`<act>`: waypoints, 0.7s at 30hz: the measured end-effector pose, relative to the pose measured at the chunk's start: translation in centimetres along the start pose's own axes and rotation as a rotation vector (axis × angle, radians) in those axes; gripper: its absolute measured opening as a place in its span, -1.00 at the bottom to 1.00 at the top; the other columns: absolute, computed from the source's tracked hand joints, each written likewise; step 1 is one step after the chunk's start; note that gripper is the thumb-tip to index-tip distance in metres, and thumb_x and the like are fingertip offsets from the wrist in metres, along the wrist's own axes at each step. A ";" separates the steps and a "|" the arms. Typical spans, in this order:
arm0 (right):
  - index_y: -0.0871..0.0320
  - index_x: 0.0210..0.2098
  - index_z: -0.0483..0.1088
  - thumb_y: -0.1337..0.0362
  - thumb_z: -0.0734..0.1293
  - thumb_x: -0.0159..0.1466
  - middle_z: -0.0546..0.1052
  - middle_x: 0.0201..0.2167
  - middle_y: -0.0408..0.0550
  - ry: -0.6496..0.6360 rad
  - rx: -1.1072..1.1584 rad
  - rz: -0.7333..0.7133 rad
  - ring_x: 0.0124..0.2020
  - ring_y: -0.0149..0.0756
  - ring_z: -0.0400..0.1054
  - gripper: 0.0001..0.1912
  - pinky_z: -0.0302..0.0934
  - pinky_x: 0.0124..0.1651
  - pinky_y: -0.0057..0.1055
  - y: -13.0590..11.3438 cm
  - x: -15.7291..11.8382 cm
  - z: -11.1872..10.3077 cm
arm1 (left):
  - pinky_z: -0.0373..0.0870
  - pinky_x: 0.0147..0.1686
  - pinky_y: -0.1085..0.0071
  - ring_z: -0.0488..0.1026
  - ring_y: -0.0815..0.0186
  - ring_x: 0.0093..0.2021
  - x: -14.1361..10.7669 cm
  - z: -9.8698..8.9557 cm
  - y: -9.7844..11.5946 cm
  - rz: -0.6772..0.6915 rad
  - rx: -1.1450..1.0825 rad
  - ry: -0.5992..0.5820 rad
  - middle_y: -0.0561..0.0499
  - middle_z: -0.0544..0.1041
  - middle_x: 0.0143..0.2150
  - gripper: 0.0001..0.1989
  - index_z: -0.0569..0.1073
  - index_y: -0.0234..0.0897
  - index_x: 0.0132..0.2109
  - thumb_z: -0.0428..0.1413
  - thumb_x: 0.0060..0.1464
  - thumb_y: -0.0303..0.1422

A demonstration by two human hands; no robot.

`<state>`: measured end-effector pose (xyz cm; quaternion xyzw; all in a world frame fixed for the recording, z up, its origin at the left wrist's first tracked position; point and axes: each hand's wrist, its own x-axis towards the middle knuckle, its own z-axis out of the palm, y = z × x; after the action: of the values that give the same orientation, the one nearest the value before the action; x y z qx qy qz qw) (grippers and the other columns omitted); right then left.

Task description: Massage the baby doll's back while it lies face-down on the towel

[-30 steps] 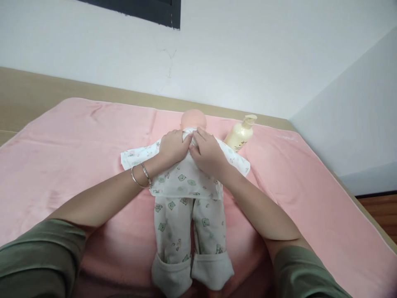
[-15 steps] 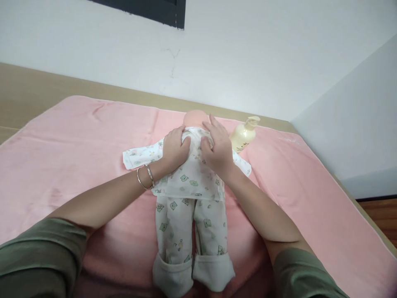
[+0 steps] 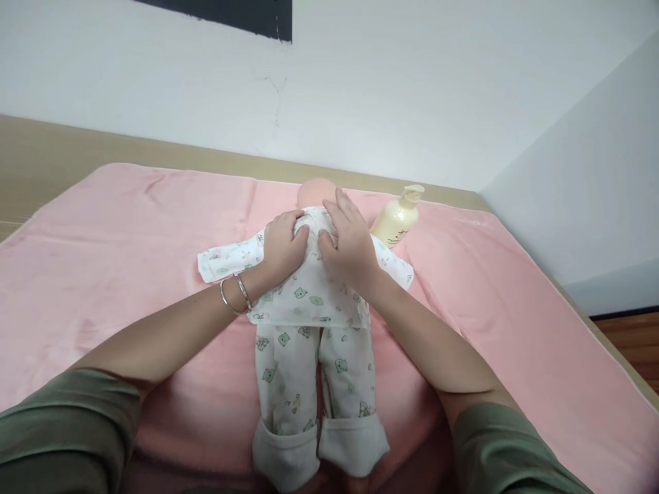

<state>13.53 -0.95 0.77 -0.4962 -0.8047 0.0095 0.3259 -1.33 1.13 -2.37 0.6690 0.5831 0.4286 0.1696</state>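
Lying beneath left hand (image 3: 283, 245) and right hand (image 3: 354, 248) — patterned shirt (image 3: 309, 298), sleeves (image 3: 230, 259) outspread.

The left sleeve (image 3: 69, 429) and the right sleeve (image 3: 507, 449) are olive green, loose and plain, ending near the elbows. Deep creases run around the left sleeve, whose lower part darkens in shadow; softer folds show on the right. Silver-toned bangle bands (image 3: 244, 291) circle the left wrist (image 3: 257, 279), two shiny loops; whether they join is unclear. The left hand (image 3: 285, 247) and right hand (image 3: 354, 250) are bare.
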 end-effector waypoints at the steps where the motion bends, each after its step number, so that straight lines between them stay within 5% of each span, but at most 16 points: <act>1: 0.24 0.28 0.28 0.32 0.13 0.33 0.21 0.42 0.18 -0.041 -0.024 0.010 0.48 0.08 -0.01 -0.46 -0.02 0.45 0.19 0.1 0.1 0.1 | 0.33 0.27 0.02 0.46 0.01 0.15 0.0 0.0 0.0 0.000 -0.003 0.000 -0.21 0.56 0.13 -0.52 0.49 -0.35 0.11 -0.07 0.12 -0.28; 5: 0.28 0.22 0.33 0.28 0.11 0.38 0.30 0.35 0.28 -0.242 -0.080 0.020 0.39 0.16 0.13 -0.52 -0.02 0.40 0.28 0.5 0.5 -0.2 | 0.32 0.28 0.01 0.46 0.00 0.16 0.0 0.0 -0.1 -0.001 -0.019 0.001 -0.23 0.55 0.12 -0.52 0.49 -0.37 0.11 -0.07 0.12 -0.29; 11: 0.27 0.35 0.17 0.30 0.13 0.37 0.10 0.47 0.17 -0.058 -0.061 0.070 0.52 0.03 -0.14 -0.43 -0.12 0.50 0.12 0.5 0.8 -1.0 | 0.31 0.27 0.02 0.46 0.01 0.16 -0.1 0.1 -0.2 0.028 -0.003 0.010 -0.21 0.56 0.12 -0.53 0.49 -0.35 0.10 -0.07 0.13 -0.28; 15: 0.32 0.30 0.24 0.25 0.08 0.44 0.21 0.41 0.27 -0.294 -0.148 0.034 0.43 0.15 0.06 -0.50 -0.03 0.42 0.21 -0.4 0.5 -1.0 | 0.31 0.27 0.06 0.48 0.05 0.14 -0.2 0.2 -0.5 0.046 -0.009 0.031 -0.18 0.58 0.10 -0.54 0.50 -0.33 0.08 -0.07 0.13 -0.26; 18: 0.26 0.17 0.38 0.24 0.11 0.43 0.39 0.28 0.24 -0.407 -0.107 0.002 0.33 0.12 0.22 -0.58 0.13 0.34 0.16 -1.1 0.6 -3.1 | 0.31 0.27 0.07 0.48 0.06 0.14 -0.1 0.2 -0.9 0.038 -0.035 0.033 -0.16 0.58 0.10 -0.55 0.51 -0.30 0.06 -0.06 0.13 -0.25; 21: 0.17 0.17 0.39 0.24 0.14 0.41 0.38 0.31 0.11 -0.237 -0.018 -0.017 0.39 0.04 0.17 -0.59 0.13 0.39 0.10 -0.7 1.0 -6.2 | 0.30 0.29 0.05 0.44 0.03 0.18 0.3 0.1 -1.1 0.023 -0.057 0.008 -0.15 0.56 0.11 -0.55 0.51 -0.27 0.07 -0.05 0.13 -0.23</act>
<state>15.97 -2.44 6.41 -0.4877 -0.8418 0.0582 0.2239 -1.94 1.73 -3.10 0.6688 0.5637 0.4495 0.1814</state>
